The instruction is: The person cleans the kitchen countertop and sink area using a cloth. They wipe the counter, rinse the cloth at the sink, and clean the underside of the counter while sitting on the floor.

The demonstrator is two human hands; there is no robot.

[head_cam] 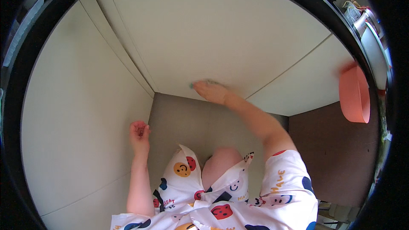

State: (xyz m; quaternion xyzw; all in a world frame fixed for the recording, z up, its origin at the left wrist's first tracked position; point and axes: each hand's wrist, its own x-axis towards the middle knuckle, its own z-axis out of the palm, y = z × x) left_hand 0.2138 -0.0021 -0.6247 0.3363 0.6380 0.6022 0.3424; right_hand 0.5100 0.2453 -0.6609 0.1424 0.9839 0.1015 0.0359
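Observation:
My right hand [209, 92] is stretched forward against the lower part of a cream cabinet door [220, 35], just above the floor. Under its fingers is a small greenish thing, apparently a cloth [191, 86], mostly hidden by the hand and blurred. My left hand [140, 130] is raised beside the cream panel on the left [80, 111], its fingers curled towards the palm, and nothing shows in it. Both forearms are bare below the sleeves of a white printed garment, and a bare knee shows between them.
Grey floor [179, 115] lies between the panels and my knees. A pink plastic container [353, 94] hangs at the right, near the dark rim of the view. A brown panel [332, 153] stands below it. Dishes or cookware sit at the upper right, partly cut off.

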